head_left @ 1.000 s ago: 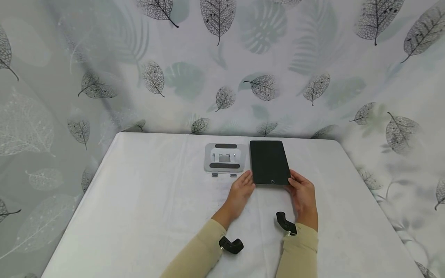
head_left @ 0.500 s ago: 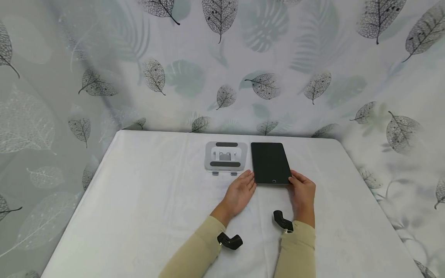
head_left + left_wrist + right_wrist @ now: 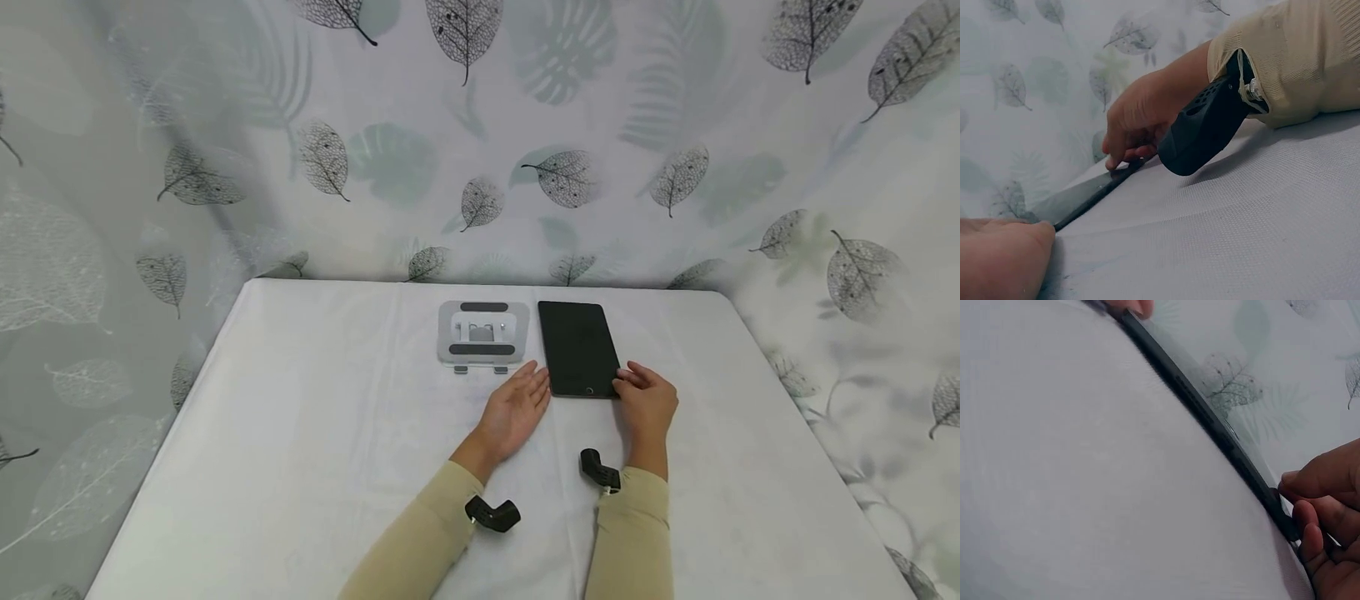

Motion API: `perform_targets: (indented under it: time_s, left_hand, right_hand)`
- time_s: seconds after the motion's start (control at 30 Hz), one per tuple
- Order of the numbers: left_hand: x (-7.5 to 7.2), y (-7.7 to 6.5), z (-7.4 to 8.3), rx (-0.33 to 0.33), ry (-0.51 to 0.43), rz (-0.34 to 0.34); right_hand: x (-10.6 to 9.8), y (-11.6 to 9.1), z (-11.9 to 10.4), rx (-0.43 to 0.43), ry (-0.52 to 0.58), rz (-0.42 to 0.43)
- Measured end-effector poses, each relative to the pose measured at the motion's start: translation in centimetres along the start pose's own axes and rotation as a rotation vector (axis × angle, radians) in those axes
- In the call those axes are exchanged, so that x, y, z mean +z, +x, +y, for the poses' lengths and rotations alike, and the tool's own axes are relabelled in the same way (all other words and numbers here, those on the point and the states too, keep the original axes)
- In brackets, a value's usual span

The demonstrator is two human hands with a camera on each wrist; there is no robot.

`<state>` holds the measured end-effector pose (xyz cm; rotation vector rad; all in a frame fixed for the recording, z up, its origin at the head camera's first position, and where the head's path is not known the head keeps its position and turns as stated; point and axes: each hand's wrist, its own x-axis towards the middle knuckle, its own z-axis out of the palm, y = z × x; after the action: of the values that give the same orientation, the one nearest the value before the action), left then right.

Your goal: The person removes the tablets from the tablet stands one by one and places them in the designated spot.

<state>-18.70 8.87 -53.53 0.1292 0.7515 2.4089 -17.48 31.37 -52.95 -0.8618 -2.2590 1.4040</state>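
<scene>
A black tablet [image 3: 579, 350] lies screen up on the white-covered table, its home button toward me. My right hand [image 3: 647, 408] pinches its near right corner between thumb and curled fingers; the right wrist view shows this hand [image 3: 1332, 519] at the end of the tablet's dark edge [image 3: 1210, 422]. Near the tablet's left near corner rests my left hand [image 3: 513, 412], palm turned up and fingers extended, with the fingertips against the side edge. To the left sits a grey stand [image 3: 482, 332] with two dark pads and two small tabs at the front.
The white cloth [image 3: 300, 433] covers the table, with a leaf-patterned curtain [image 3: 420, 167] behind and at both sides. Black wrist cameras [image 3: 492, 514] stick out from both sleeves, the right camera [image 3: 600, 469] near the middle.
The tablet has settled flatter on the table and slid slightly toward me. My left palm has turned further up. My right fingers have come out from beneath the corner.
</scene>
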Motion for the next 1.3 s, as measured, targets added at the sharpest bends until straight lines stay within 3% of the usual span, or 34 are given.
perform_targets:
  time_s: [0.4, 0.83, 1.3]
  left_hand:
    - [-0.22, -0.19, 0.05, 0.003, 0.000, 0.000]
    - [0.08, -0.13, -0.30, -0.009, 0.018, 0.004]
    - [-0.19, -0.08, -0.42, 0.011, 0.078, -0.003]
  right_hand:
    - [0.14, 0.02, -0.12, -0.004, 0.032, -0.031]
    - [-0.32, -0.11, 0.02, 0.051, -0.067, -0.030]
    - [-0.37, -0.27, -0.19, 0.052, -0.035, -0.030]
